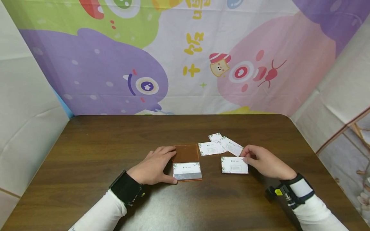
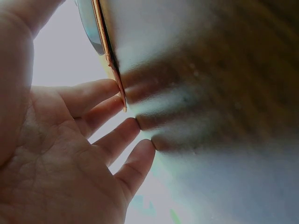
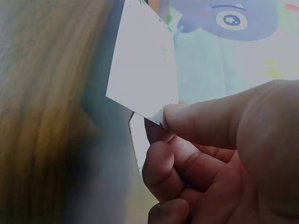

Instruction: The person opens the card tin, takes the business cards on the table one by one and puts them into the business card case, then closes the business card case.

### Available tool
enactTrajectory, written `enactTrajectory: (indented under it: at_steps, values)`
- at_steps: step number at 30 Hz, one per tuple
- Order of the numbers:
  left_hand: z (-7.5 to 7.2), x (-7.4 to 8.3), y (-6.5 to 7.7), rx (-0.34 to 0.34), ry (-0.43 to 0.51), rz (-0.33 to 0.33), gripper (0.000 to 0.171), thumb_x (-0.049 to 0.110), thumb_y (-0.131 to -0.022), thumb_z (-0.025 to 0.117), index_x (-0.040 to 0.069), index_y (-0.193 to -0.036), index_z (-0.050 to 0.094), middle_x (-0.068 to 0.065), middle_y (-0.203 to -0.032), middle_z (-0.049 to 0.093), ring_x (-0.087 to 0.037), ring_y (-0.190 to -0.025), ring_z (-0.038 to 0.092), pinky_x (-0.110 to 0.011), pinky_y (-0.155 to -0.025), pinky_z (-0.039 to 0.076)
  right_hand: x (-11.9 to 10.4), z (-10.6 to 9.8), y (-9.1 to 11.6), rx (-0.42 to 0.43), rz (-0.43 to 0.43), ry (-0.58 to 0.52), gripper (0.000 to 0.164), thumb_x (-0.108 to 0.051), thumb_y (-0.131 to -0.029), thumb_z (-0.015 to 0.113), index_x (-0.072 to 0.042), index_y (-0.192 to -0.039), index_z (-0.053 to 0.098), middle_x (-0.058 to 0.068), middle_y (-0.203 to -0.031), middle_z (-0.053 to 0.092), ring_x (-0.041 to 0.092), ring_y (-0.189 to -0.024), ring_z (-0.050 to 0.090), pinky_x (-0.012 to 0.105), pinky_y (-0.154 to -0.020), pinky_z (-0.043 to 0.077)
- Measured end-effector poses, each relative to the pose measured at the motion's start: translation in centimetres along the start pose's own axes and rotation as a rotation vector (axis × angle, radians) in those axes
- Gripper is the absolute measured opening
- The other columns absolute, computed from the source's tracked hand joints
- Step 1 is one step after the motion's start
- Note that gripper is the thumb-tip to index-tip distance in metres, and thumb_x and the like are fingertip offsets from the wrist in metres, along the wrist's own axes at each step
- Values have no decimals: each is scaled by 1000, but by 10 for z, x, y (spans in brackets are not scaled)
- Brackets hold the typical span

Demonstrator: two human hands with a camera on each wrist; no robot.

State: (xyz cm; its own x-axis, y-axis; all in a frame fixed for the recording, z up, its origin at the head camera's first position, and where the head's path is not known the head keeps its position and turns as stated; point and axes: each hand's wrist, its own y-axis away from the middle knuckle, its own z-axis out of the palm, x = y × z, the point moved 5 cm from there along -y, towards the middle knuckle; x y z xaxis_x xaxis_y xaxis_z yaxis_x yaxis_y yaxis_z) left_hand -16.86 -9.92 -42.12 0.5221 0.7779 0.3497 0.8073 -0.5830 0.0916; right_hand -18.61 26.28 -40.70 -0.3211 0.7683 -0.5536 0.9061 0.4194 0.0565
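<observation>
My right hand (image 1: pixel 266 162) pinches a white business card (image 1: pixel 234 165) by its right corner. In the right wrist view the thumb lies on top of this card and curled fingers are beneath it. To its left an open brown card holder (image 1: pixel 186 154) lies on the table, a printed card (image 1: pixel 186 166) in its lower pocket. My left hand (image 1: pixel 151 168) rests beside the holder, index fingertip at its upper left edge, thumb at the lower left corner. The left wrist view shows those fingers (image 2: pixel 96 95) extended against the holder's thin edge.
Several loose business cards (image 1: pixel 211 148) lie overlapping behind the held card, right of the holder. All are on a dark wooden table (image 1: pixel 115 131). A cartoon-printed cloth (image 1: pixel 179 83) hangs along the back edge, and pale panels (image 1: pixel 29 122) stand at the sides.
</observation>
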Motion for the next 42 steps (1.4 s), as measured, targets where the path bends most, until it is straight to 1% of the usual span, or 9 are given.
enactTrajectory:
  at_steps: [7,12,28,35,42]
  values:
    - [0,0,0,2,-5,-3,103,66,-75,74,5,-152,42,-5,-161,29,-26,-144,27,-55,-109,26,-5,0,-9,11,24,-13,5,-14,-97,63,-15,-101,62,-2,-85,60,17,-80,55,33,-72,46]
    - [0,0,0,3,-5,0,103,66,-75,74,5,-152,42,-5,-160,29,-27,-144,27,-55,-109,27,-14,0,-16,13,48,-23,7,-15,-97,63,-14,-104,62,0,-88,60,19,-82,55,35,-73,47]
    - [0,1,0,5,1,11,103,66,-76,74,4,-152,42,-6,-160,29,-27,-144,27,-56,-109,27,-40,-2,-39,62,15,-68,7,-16,-97,62,-14,-104,63,2,-88,60,20,-81,55,35,-69,47]
    - [0,0,1,0,0,8,103,67,-76,73,5,-153,41,-6,-161,28,-27,-144,26,-56,-109,26,-55,1,-50,76,-11,-83,7,-16,-96,62,-14,-103,63,1,-89,61,20,-82,55,35,-70,46]
    - [0,0,1,1,2,10,103,67,-76,72,5,-153,40,-5,-161,28,-27,-144,26,-56,-109,26,-66,6,-61,71,-31,-101,7,-14,-96,62,-13,-103,63,1,-87,60,20,-81,54,34,-67,46]
